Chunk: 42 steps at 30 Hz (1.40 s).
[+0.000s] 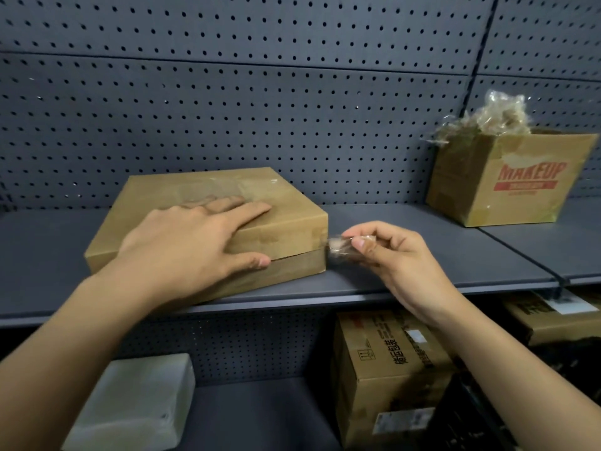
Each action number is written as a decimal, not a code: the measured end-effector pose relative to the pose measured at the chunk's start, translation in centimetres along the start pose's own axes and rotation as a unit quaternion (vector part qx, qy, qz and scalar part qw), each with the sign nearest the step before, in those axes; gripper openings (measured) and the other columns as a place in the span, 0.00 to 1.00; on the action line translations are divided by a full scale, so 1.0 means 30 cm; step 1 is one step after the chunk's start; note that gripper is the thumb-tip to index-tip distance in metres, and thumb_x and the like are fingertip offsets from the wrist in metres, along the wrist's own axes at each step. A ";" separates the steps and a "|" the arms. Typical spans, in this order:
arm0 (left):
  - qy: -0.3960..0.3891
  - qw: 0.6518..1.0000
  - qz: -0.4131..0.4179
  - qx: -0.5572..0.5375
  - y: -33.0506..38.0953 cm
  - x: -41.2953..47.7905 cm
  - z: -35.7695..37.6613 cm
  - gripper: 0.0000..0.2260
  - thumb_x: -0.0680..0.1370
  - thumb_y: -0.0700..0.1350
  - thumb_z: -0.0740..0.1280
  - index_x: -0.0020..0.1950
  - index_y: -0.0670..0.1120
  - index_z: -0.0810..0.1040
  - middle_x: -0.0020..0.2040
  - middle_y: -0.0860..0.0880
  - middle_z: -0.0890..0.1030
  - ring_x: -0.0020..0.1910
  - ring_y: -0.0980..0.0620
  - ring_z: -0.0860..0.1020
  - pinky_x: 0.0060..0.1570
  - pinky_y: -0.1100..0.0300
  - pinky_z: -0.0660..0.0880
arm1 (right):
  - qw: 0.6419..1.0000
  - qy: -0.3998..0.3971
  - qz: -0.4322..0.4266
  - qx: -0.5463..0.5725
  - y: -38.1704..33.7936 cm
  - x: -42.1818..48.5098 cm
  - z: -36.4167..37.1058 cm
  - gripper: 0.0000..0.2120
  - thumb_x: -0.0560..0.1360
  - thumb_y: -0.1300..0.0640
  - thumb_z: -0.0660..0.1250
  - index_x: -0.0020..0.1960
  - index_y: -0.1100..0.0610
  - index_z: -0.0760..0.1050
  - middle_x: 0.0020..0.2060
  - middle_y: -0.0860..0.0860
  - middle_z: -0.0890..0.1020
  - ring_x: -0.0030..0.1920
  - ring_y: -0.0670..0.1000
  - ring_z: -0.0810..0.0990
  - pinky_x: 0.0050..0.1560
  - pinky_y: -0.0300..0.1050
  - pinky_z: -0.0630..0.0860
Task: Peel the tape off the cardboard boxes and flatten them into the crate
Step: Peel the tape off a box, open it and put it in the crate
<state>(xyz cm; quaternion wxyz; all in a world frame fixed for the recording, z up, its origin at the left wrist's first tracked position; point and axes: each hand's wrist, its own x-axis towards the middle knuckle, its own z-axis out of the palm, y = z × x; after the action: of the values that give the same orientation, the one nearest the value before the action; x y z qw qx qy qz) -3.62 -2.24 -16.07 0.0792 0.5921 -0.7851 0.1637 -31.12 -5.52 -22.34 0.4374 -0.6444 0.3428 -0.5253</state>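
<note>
Head view, flat box on grey shelf, left hand pressing flat on its lid with fingers straight, right hand beside the box's right corner, fingers pinched on crumpled tape, tape-filled MAKEUP box far right.

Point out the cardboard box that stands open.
The MAKEUP box, rightmost on the upper shelf: crumpled tape sticks out of its open top. The flat box under the left hand is closed.

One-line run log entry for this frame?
step: tape peel | left hand: pressing flat cardboard box on shelf | right hand: pinching tape strip at box corner
</note>
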 end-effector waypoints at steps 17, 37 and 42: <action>0.014 0.999 0.037 -0.037 -0.100 0.018 0.026 0.35 0.61 0.85 0.43 0.68 0.83 0.40 0.76 0.71 0.55 0.71 0.51 0.72 0.46 0.53 0.73 | 0.966 0.106 0.137 0.192 -0.020 0.023 -0.020 0.05 0.79 0.68 0.63 0.53 0.63 0.75 0.46 0.64 0.83 0.51 0.60 0.86 0.51 0.51 0.83; -0.025 0.998 -0.037 -0.035 0.028 0.067 0.018 0.35 0.73 0.75 0.54 0.77 0.70 0.47 0.81 0.58 0.56 0.77 0.47 0.63 0.69 0.47 0.65 | 0.970 0.001 0.089 -0.225 -0.067 0.027 0.070 0.07 0.76 0.57 0.68 0.43 0.59 0.81 0.43 0.62 0.83 0.48 0.62 0.82 0.63 0.66 0.74; -0.025 0.997 -0.045 -0.052 0.102 0.092 0.011 0.35 0.75 0.70 0.60 0.79 0.64 0.52 0.80 0.49 0.59 0.76 0.41 0.62 0.70 0.47 0.63 | 0.968 0.085 0.031 -0.234 -0.074 0.008 0.082 0.11 0.76 0.69 0.67 0.49 0.53 0.80 0.42 0.59 0.84 0.46 0.63 0.82 0.56 0.66 0.77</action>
<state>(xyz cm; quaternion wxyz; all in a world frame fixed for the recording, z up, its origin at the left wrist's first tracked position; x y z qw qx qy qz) -7.30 -4.09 -15.99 0.0971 0.6260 -0.7667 0.1042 -28.72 -4.39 -20.36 0.2598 -0.6710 0.5115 -0.4698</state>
